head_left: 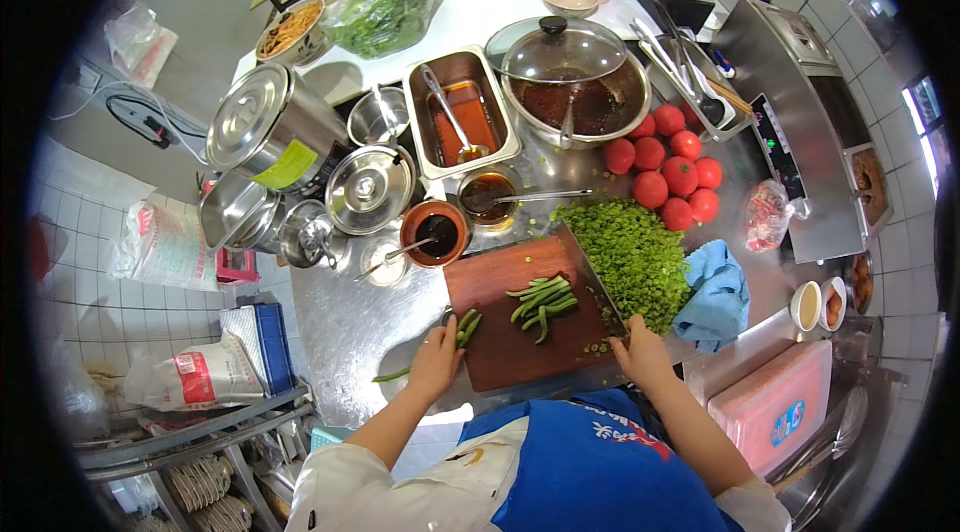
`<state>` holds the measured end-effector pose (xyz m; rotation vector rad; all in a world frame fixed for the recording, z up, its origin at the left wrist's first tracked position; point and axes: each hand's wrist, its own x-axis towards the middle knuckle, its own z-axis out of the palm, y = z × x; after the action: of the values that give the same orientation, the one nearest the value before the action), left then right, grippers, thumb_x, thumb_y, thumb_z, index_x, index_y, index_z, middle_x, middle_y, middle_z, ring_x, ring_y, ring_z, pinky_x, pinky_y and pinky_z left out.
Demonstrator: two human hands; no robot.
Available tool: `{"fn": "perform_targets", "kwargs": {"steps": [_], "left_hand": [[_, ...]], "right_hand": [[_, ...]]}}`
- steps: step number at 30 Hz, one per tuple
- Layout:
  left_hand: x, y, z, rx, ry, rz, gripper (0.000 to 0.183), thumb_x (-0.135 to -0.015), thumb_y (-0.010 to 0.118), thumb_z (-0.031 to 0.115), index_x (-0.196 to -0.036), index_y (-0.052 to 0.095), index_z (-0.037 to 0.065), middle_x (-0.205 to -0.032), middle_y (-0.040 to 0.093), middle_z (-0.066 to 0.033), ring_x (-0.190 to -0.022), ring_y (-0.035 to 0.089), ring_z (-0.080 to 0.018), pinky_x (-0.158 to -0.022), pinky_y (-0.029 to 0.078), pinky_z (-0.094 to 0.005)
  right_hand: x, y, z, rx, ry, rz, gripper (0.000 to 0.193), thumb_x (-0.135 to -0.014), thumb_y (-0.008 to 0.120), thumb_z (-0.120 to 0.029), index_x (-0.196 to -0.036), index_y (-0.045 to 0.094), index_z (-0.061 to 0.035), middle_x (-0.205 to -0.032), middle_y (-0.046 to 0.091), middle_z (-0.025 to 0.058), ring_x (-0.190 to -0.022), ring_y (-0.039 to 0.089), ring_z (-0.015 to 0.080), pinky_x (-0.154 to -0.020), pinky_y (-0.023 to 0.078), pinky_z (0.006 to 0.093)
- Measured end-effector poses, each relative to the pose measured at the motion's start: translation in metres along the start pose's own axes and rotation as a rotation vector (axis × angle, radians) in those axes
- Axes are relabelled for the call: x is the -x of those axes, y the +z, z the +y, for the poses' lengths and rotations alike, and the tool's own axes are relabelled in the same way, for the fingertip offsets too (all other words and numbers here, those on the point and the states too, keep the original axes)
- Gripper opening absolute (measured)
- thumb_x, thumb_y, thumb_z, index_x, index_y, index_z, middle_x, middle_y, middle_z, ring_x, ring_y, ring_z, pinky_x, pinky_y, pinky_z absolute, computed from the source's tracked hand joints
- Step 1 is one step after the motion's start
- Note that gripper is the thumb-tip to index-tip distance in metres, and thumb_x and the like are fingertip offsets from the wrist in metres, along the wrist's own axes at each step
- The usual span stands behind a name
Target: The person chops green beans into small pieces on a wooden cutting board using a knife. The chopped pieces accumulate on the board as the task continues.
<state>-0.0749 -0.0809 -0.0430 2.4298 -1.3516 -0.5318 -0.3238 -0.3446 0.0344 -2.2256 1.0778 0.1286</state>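
A brown cutting board [490, 357] lies on the steel counter in front of me. My right hand [642, 354] grips a cleaver [592, 277] at the board's right side, its blade edge-on beside a heap of chopped green pieces [635, 262]. By the left edge of the board, my left hand [437, 360] is closed around a few slender green pods [468, 328]; whether they are beans or chillies I cannot tell. Several more whole green pods [542, 304] rest in the middle of the board. One loose pod [391, 375] lies on the counter next to my left wrist.
Beyond the board stand a sauce bowl [436, 234], a steel pan of reddish liquid [462, 112] and a lidded bowl [575, 97]. Tomatoes [680, 175] and a blue cloth [714, 297] sit to the right. A tall steel pot [275, 122] is at the left.
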Motion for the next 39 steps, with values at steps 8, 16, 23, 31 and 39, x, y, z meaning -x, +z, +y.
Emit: {"fn": "perform_targets", "kwargs": {"steps": [8,16,23,31,39], "left_hand": [[-0.080,-0.022,0.055,-0.015,0.294,0.328,0.061,-0.085,0.064,0.011,-0.140,0.041,-0.002,-0.102,0.054,-0.0139,-0.086,0.061,-0.0305,-0.075,0.051,-0.0363],[-0.097,0.003,0.114,-0.165,0.424,0.108,0.058,-0.085,0.062,0.020,-0.136,0.046,-0.002,-0.106,0.053,-0.0144,-0.090,0.056,-0.0279,-0.073,0.051,-0.0348],[-0.090,0.006,0.143,-0.188,0.251,0.171,0.083,-0.077,0.071,0.044,-0.142,0.039,0.002,-0.144,0.035,-0.0196,-0.125,0.040,-0.0365,-0.101,0.037,-0.0473],[-0.106,-0.018,0.115,0.028,0.704,0.050,0.063,-0.067,0.079,0.028,-0.125,0.057,0.016,-0.140,0.043,-0.0125,-0.127,0.042,-0.0342,-0.108,0.032,-0.0490],[-0.099,-0.002,0.109,0.051,0.697,0.133,0.019,-0.075,0.071,0.015,-0.093,0.068,0.015,-0.114,0.057,-0.0060,-0.110,0.052,-0.0275,-0.088,0.044,-0.0439]], "right_hand": [[-0.001,-0.002,-0.001,-0.007,-0.004,-0.010,0.033,-0.088,0.064,-0.025,-0.099,0.044,-0.0012,-0.078,0.064,0.0246,-0.076,0.062,0.0455,-0.066,0.049,0.0516],[-0.001,0.005,0.005,-0.062,0.045,-0.022,0.033,-0.086,0.066,-0.024,-0.098,0.045,-0.0011,-0.078,0.064,0.0243,-0.077,0.062,0.0452,-0.066,0.048,0.0510],[-0.002,0.007,0.008,-0.052,-0.050,0.025,0.032,-0.087,0.063,-0.024,-0.098,0.043,-0.0008,-0.073,0.063,0.0241,-0.071,0.063,0.0441,-0.063,0.049,0.0519],[-0.002,0.008,0.008,-0.031,-0.079,0.046,0.032,-0.087,0.063,-0.023,-0.096,0.043,-0.0007,-0.072,0.062,0.0245,-0.071,0.062,0.0439,-0.063,0.050,0.0512],[-0.001,0.000,-0.001,-0.061,-0.011,-0.002,0.034,-0.087,0.065,-0.025,-0.099,0.045,-0.0007,-0.077,0.065,0.0234,-0.075,0.063,0.0434,-0.065,0.050,0.0500]]}}
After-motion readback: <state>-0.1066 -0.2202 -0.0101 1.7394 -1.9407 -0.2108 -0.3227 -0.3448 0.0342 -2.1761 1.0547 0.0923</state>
